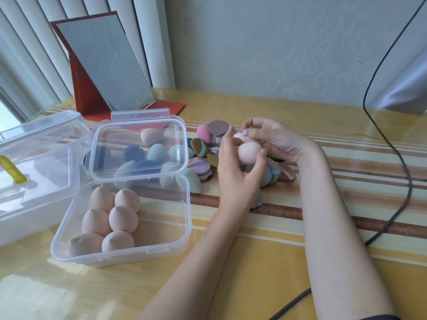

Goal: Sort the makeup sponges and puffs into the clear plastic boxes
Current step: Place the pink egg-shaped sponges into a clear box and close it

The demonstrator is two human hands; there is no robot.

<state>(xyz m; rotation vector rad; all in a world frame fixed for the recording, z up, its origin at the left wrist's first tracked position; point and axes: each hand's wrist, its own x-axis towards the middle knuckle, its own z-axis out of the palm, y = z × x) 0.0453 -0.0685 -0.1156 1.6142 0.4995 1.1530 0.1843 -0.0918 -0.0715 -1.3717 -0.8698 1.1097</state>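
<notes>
A: Peach foam is what I have in the left hand (238, 174): one egg-shaped peach sponge (249, 152), held between the thumb and curled fingers just right of centre frame.

B: And the right hand (275, 139)?

A: It sits just behind the left, fingers curled and pinching a second pale sponge (240, 136), most of which is hidden by the fingers. Both hands hover over the loose pile of puffs (203, 155), flat pads in olive, mauve, grey-blue and brown spread on the striped tablecloth (346, 204) at mid-frame.

B: Where are the boxes?

A: Lower left of centre, I see the open clear box (182, 229) with six peach sponges (108, 218) lying in it, packed toward its left side. Its hinged lid (138, 146) stands tilted open behind it. Through that lid I can see dark blue and pale green sponges (147, 162) and one more peach one on the table; a green one (191, 183) pokes out past the lid's right edge.

B: Anything else in frame?

A: A larger clear container (34, 176) at the far left edge with something yellow (11, 172) in it, a standing mirror (104, 65) in a red case at upper left, and a black cable (402, 158) curving down the right side.
</notes>
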